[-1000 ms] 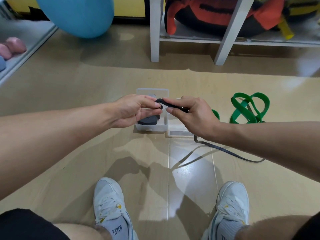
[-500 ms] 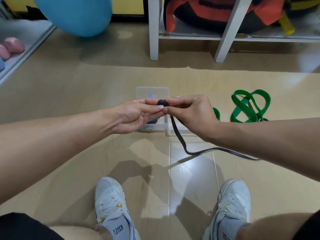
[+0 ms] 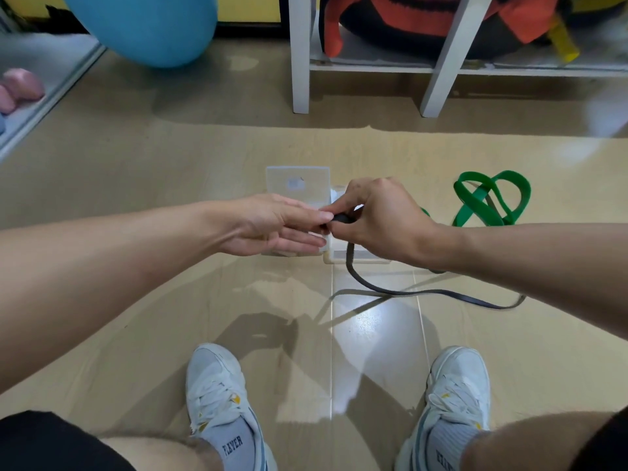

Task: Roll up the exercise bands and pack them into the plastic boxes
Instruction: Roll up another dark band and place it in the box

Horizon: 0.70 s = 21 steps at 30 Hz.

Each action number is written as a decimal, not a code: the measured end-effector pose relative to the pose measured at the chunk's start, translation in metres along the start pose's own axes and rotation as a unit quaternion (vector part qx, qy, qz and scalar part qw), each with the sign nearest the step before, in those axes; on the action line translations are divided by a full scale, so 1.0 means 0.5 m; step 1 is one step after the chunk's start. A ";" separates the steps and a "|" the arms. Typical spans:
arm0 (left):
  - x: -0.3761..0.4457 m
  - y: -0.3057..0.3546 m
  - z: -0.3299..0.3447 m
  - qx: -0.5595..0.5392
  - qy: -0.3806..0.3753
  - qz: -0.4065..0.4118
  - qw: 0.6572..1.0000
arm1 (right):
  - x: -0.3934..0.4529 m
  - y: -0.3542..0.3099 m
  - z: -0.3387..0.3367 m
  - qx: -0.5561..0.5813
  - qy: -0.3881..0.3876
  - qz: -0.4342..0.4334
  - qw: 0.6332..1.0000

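A thin black exercise band (image 3: pixel 401 294) trails in a loop across the floor to the right. Its rolled end is pinched in my right hand (image 3: pixel 380 219), held above the boxes. My left hand (image 3: pixel 272 226) is flat with fingers stretched out, its fingertips touching the small black roll. Beneath the hands stand two clear plastic boxes: one (image 3: pixel 299 185) on the left and another (image 3: pixel 360 258) on the right, both mostly hidden. A green band (image 3: pixel 489 198) lies tangled on the floor at the right.
A white shelf frame (image 3: pixel 300 62) stands ahead with an orange and black bag (image 3: pixel 407 18) on it. A blue exercise ball (image 3: pixel 149 25) sits at the upper left, pink dumbbells (image 3: pixel 20 88) at the far left. My two white shoes (image 3: pixel 217 402) rest on the floor below.
My left hand has opened from a pinch to flat fingers against the roll. My right hand has turned the roll further, and the band's loose loop has shifted on the floor.
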State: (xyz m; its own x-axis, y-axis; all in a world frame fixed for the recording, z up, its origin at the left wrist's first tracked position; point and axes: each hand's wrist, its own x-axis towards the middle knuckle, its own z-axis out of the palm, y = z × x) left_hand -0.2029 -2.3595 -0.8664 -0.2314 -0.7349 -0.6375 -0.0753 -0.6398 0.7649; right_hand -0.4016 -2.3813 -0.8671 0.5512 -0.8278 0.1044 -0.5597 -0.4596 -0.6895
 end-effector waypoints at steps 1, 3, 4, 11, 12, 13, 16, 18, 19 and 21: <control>0.001 0.000 0.006 0.020 0.004 0.004 1.000 | 0.001 -0.001 -0.001 -0.027 -0.010 -0.005 1.000; 0.005 -0.004 0.022 0.047 0.029 0.018 0.998 | 0.003 -0.002 0.001 -0.074 -0.026 -0.019 0.997; 0.006 -0.008 0.031 0.053 0.047 0.026 0.997 | 0.003 -0.004 0.003 -0.090 -0.034 -0.025 0.995; 0.007 -0.026 0.061 0.029 0.128 0.058 0.990 | -0.004 -0.001 0.017 -0.093 -0.030 -0.036 0.995; 0.007 -0.024 0.063 0.030 0.124 0.061 0.990 | -0.006 -0.002 0.016 -0.081 -0.025 -0.036 0.996; 0.006 -0.021 0.064 0.032 0.121 0.064 0.990 | -0.007 -0.002 0.016 -0.073 -0.017 -0.043 0.996; 0.001 -0.014 0.065 0.028 0.119 0.077 0.989 | -0.006 0.002 0.017 -0.026 0.019 -0.059 0.998; -0.004 -0.008 0.063 0.013 0.111 0.080 0.991 | -0.006 0.005 0.017 0.026 0.036 -0.043 0.998; -0.005 -0.006 0.060 -0.004 0.105 0.078 0.991 | -0.007 0.005 0.015 0.055 0.039 -0.023 0.997; -0.004 -0.003 0.054 -0.050 0.089 0.071 0.992 | -0.010 0.005 0.011 0.115 0.046 0.019 0.992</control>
State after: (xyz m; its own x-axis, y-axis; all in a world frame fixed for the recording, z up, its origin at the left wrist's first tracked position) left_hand -0.2287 -2.3510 -0.8635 -0.0566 -0.8415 -0.5373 0.0441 -0.5398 0.8407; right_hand -0.4023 -2.3765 -0.8730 0.4675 -0.8738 0.1338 -0.4174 -0.3517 -0.8379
